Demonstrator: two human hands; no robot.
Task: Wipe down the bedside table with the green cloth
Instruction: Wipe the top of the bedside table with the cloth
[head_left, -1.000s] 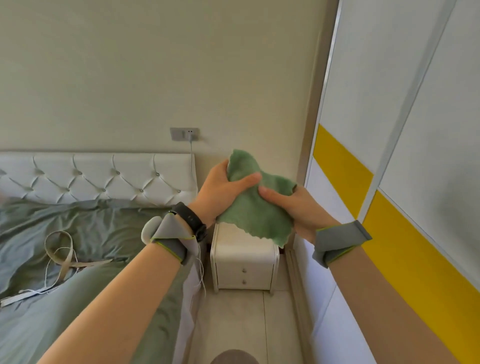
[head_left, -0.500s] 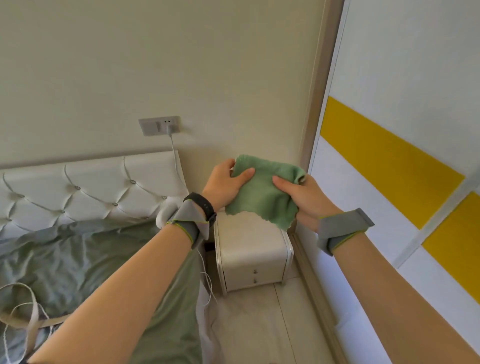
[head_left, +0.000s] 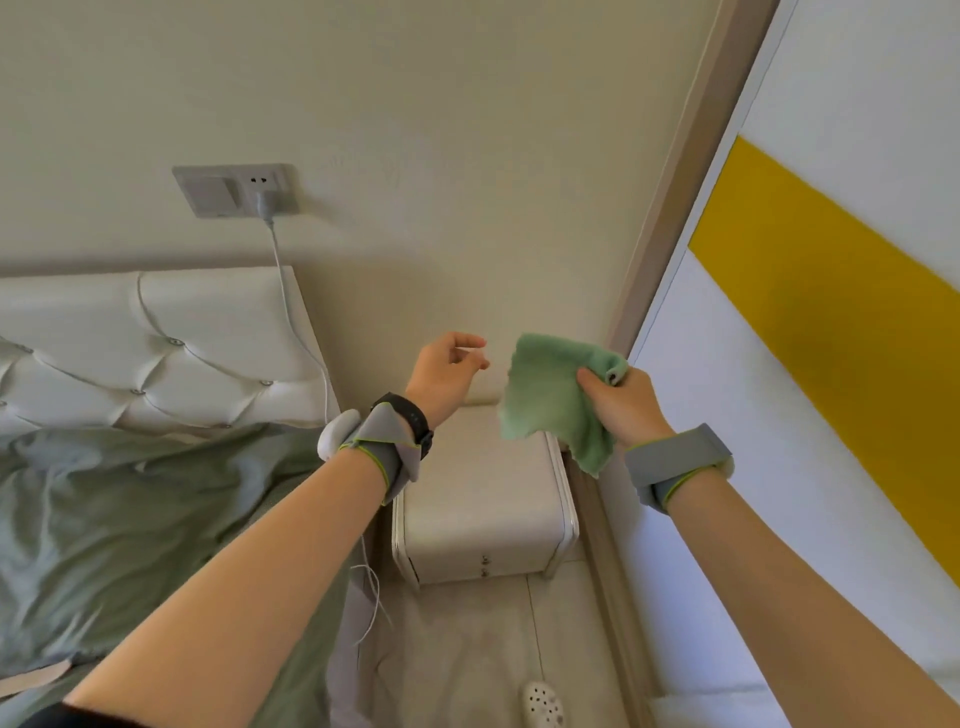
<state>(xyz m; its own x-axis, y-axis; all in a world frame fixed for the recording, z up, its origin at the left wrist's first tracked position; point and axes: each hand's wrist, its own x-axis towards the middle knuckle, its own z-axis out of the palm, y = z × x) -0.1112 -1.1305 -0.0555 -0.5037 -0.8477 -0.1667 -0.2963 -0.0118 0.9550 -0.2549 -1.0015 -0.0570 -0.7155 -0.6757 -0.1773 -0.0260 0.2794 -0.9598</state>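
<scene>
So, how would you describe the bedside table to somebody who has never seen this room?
Find the bed with the white tufted headboard on the left and the white-and-yellow panel on the right. The bedside table stands in the gap between them, against the wall. It is the only low white cabinet, with rounded corners and two small knobs.

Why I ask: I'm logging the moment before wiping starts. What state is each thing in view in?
green cloth: held up, hanging loose and rumpled.
right hand: grips the cloth's top corner.
left hand: holds nothing, fingers loosely curled, apart from the cloth.
bedside table: drawers closed.
wall socket: has one plug in it.
bed sheet: rumpled.
</scene>
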